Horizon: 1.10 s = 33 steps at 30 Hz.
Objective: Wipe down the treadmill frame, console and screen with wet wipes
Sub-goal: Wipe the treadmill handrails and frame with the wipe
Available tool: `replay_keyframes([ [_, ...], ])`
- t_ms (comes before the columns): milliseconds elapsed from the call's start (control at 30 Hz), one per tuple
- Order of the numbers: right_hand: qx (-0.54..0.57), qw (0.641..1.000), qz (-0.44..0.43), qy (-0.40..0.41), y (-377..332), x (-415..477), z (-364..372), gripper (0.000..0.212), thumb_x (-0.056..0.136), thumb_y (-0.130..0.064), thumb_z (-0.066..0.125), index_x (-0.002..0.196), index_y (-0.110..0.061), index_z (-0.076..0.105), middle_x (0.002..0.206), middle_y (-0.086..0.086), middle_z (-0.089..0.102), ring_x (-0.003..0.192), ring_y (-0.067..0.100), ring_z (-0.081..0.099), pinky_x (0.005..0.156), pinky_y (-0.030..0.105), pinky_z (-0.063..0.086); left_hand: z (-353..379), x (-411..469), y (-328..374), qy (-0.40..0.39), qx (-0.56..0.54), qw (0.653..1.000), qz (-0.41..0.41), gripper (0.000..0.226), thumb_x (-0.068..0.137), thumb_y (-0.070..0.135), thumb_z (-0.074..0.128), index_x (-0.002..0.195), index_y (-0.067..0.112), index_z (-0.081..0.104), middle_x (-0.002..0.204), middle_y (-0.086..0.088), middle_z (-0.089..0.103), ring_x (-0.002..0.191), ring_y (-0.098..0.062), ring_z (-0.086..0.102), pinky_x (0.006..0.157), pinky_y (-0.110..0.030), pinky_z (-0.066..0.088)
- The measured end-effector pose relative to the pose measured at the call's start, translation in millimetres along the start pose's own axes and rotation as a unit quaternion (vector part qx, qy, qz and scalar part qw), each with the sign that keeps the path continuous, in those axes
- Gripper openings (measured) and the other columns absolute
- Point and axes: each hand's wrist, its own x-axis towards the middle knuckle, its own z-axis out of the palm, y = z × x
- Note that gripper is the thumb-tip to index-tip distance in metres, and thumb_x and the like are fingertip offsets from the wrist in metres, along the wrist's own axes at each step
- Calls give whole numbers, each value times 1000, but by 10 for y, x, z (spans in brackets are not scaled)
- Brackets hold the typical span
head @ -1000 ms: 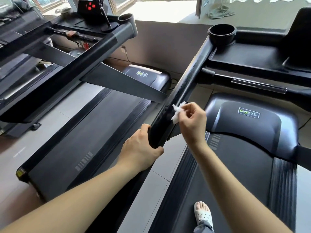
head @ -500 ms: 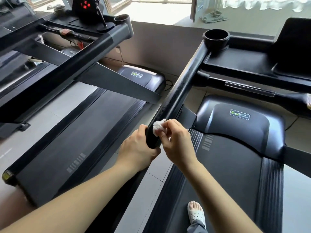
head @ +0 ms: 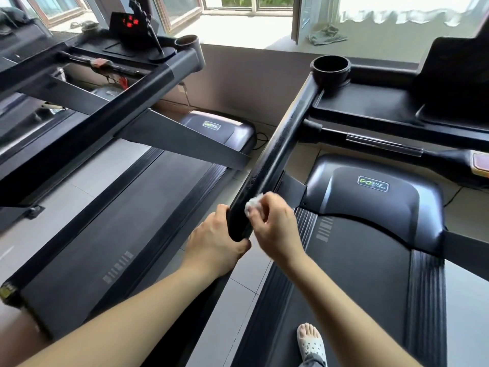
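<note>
the treadmill (head: 370, 260) the person stands on fills the right side, its belt running under a slippered foot (head: 310, 343); standing on the deck puts the left rail and the console within arm's reach. a second treadmill (head: 127, 207) lies parallel on the left, with a strip of tiled floor (head: 235, 292) between the two, and no hand is on it. the console tray (head: 370, 107), its cup holder (head: 330, 68) and a dark upright panel (head: 455, 67), probably the screen, sit ahead and well apart from both hands, so i judge they are not yet being wiped. the black handrail (head: 280, 139) slopes from the cup holder down toward the person, and the work is at its near end. the left hand (head: 214, 245) wraps round that end from the outer side, likely to brace the body while the other arm rubs. the right hand (head: 274, 223) has its fingers curled in, pinching a bunched white wet wipe (head: 252, 206) against the rail's inner side just above the left hand; bunching it gives a firm pad for a round tube.
</note>
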Motion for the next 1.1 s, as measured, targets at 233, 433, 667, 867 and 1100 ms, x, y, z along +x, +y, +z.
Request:
replay_keyframes([
  [233,19,995,72,63,-69,254,50,13,96,-20,65,86,-13,59,77,-2,65,72,17,60,67,35,52,-12,4,-2,-2,4,1000,-3,49,80,49,71,115,29,42,99,5,59,86,-22,56,72,-33,42],
  [433,-4,999,25,31,-60,250,-10,15,93,-13,66,82,-10,57,71,-2,63,67,20,59,64,34,48,3,13,-12,-5,9,1000,-9,47,79,49,70,111,30,41,98,6,59,84,-23,54,73,-34,41],
  [667,-71,996,43,41,-35,598,-12,17,95,-15,61,83,-17,50,76,6,68,74,30,63,64,33,39,-6,15,-15,-25,4,999,-29,51,76,50,66,117,32,41,101,7,59,91,-25,61,82,-40,53],
  [867,-80,989,-78,-93,-280,-73,17,17,99,-17,55,84,-10,52,79,5,60,72,29,56,65,43,47,13,4,1,-17,7,999,-29,31,91,53,49,107,27,41,101,-1,61,94,-32,62,79,-41,48],
  [1100,-104,993,58,-23,198,670,-264,10,91,-7,52,85,-12,58,70,-1,63,69,28,60,63,35,44,-12,-8,-22,-45,-4,998,-37,53,74,54,64,117,33,41,101,8,59,94,-24,60,84,-40,52],
])
